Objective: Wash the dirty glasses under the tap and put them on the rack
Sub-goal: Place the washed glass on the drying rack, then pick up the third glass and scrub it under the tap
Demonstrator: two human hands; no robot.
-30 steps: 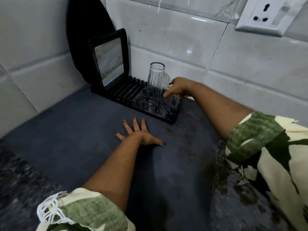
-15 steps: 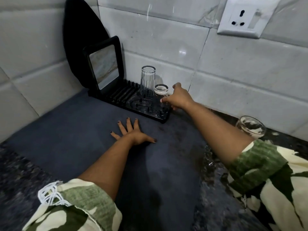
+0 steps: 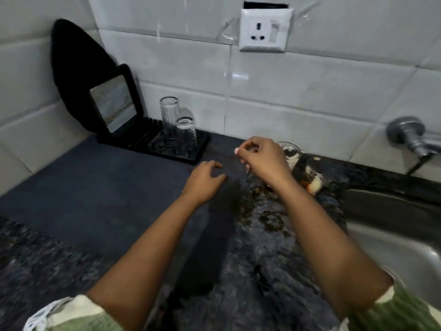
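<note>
Two clear glasses stand upside down on the black rack by the wall: a tall glass and a short glass in front of it. A dirty glass with dark residue stands on the counter near the wall, partly hidden behind my right hand. That hand hovers just left of it, fingers loosely curled, holding nothing, with water dripping from it. My left hand rests on the dark mat, fingers curled, empty.
A metal sink lies at the right, with the tap on the wall above it. A black-framed mirror leans at the rack's left end. A wall socket sits high up. The counter beside the sink is wet.
My right hand let go of the short glass on the rack and drew back right, toward the dirty glass. My left hand shifted right and curled. The camera turned right, showing sink and tap.
</note>
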